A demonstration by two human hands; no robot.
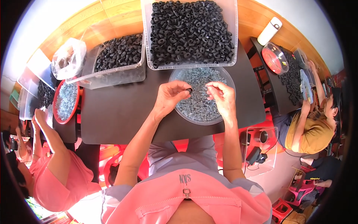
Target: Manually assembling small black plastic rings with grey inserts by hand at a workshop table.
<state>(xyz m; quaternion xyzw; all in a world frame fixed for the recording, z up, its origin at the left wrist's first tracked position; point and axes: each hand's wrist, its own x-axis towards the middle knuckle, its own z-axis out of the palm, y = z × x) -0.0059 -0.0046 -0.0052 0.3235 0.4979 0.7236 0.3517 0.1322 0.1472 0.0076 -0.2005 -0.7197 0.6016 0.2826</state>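
Observation:
Over a round clear basin [234, 89] on the dark table [115, 112], both my hands are raised close together. A small black plastic part [189, 90], ring-like from here, is pinched between the thumb and fingertips of my left hand [166, 99]. My right hand [225, 100] faces it with thumb and fingers closed together; anything between those fingertips is too small to make out. Many small silvery pieces that look like springs [197, 110] fill the basin below. Just beyond it stands a big clear tub [194, 67] heaped with black plastic parts [190, 33].
Another clear tub [112, 81] of black parts sits at the far left, beside a plastic bag [69, 59]. Co-workers sit left and right; the left one is by a red basin [56, 108] of silvery pieces. A white bottle [269, 31] stands at the right-hand table.

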